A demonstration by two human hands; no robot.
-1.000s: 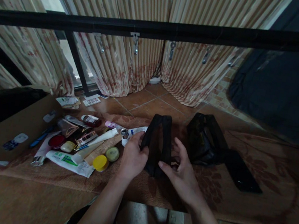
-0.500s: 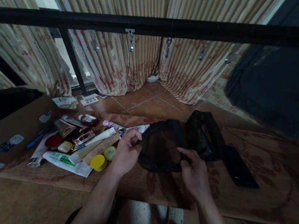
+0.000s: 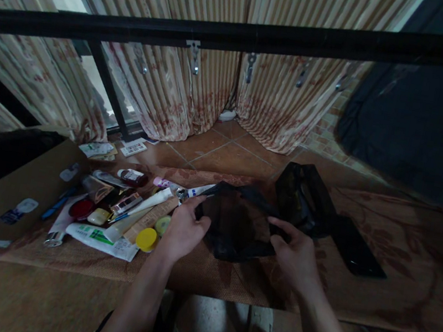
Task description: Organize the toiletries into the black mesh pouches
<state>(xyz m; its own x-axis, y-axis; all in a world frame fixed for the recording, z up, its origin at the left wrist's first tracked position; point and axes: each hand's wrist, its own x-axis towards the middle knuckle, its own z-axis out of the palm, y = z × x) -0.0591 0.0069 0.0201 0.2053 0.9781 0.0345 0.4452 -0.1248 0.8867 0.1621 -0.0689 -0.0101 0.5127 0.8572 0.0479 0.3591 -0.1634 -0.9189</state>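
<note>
head view is showing the left hand (image 3: 182, 231) and right hand (image 3: 295, 254) pinching opposite sides of a thin black plastic bag (image 3: 237, 224), fingers closed on its rim, near the middle of the brown woven mat (image 3: 374, 291). a second ago it was folded narrow and upright; now it is spreading wide and lying lower, its mouth opening. toiletry tubes and jars (image 3: 121, 212) are lying toward the mat's left edge.

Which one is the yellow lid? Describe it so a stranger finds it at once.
Start at the brown mat, then find the pile of tubes and packets on its left side. The yellow lid lies at the pile's near edge, just left of the left hand. It is the only bright yellow round thing there.
</note>
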